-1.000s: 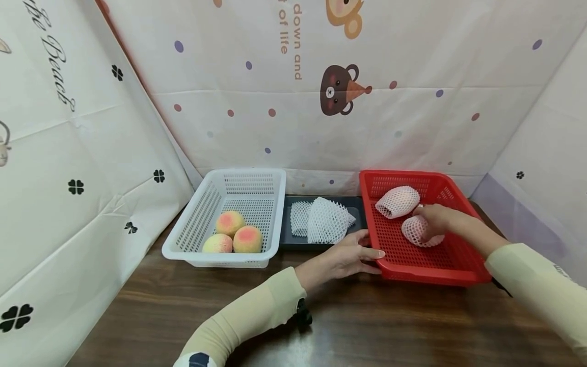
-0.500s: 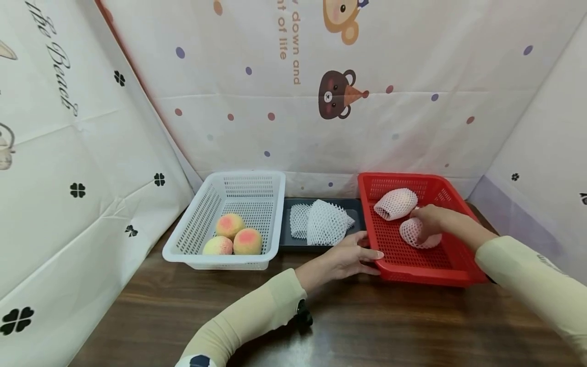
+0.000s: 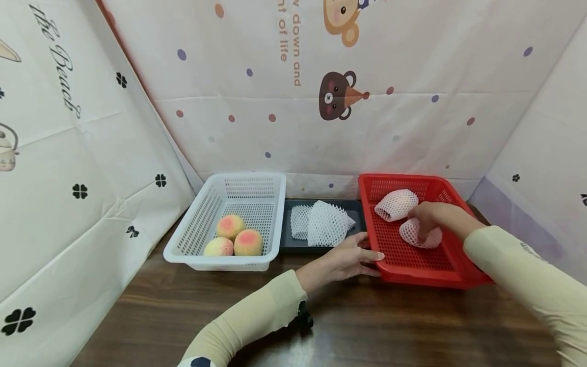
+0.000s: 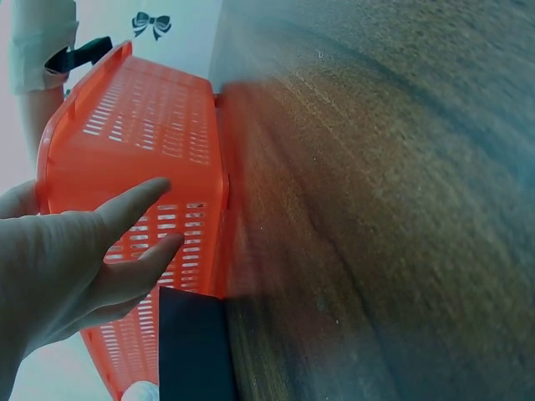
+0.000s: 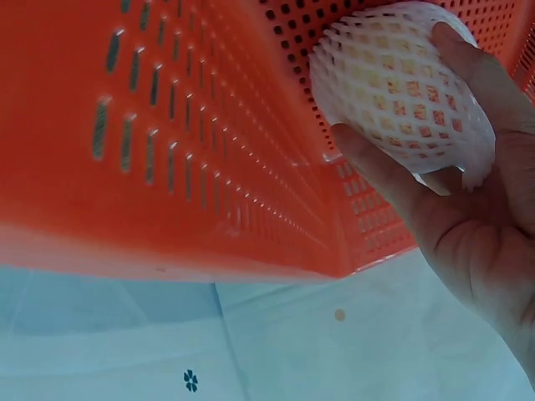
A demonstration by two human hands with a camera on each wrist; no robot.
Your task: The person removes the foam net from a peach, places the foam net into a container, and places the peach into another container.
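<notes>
My right hand (image 3: 424,219) is inside the red basket (image 3: 412,279), its thumb and fingers round a peach in a white foam net (image 5: 401,92). Yellow and red skin shows through the mesh in the right wrist view. Just behind it in the basket lies a second netted peach (image 3: 398,204). My left hand (image 3: 350,259) holds the basket's near left corner, one digit over the rim and the others along the outer wall. In the left wrist view, that hand (image 4: 75,259) has its lower fingers spread beside the slotted wall.
A white basket (image 3: 183,257) with three bare peaches (image 3: 248,242) stands on the left. Between the baskets, a dark tray (image 3: 286,239) holds white foam nets (image 3: 327,224). Printed cloth (image 3: 229,66) walls enclose the brown wooden table (image 3: 367,326).
My right hand has shifted slightly left over the netted peach, and its forearm has swung left. The left hand keeps its place on the basket corner. The head view has tilted slightly.
</notes>
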